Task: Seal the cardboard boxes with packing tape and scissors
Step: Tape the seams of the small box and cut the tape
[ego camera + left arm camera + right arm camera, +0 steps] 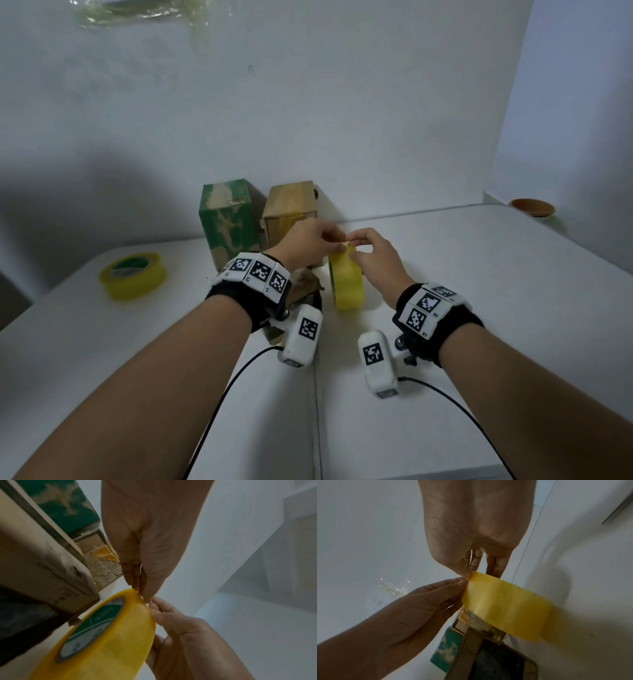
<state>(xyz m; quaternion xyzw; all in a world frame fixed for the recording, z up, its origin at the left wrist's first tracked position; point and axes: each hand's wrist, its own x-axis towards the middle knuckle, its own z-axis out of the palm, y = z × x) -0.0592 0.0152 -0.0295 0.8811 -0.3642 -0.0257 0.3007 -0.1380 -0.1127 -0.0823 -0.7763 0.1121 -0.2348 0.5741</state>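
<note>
A yellow tape roll (pixel 346 284) stands on edge on the white table (pixel 479 291), in front of the boxes. Both hands meet at its top. My left hand (pixel 337 236) pinches the roll's upper edge (pixel 135 592) with thumb and fingertips. My right hand (pixel 352 242) pinches the same spot from the other side (pixel 469 574). Whether a loose tape end is lifted is too small to tell. An open cardboard box (pixel 303 286) lies under my left wrist, mostly hidden. A green box (pixel 229 222) and a brown taped box (pixel 291 209) stand upright behind. No scissors show.
A second yellow tape roll (pixel 133 275) lies flat at the table's left. A brown bowl (pixel 532 207) sits at the far right corner. Clear tape scraps (pixel 393 588) stick to the wall (pixel 342 120). Cables run from both wrist cameras toward me.
</note>
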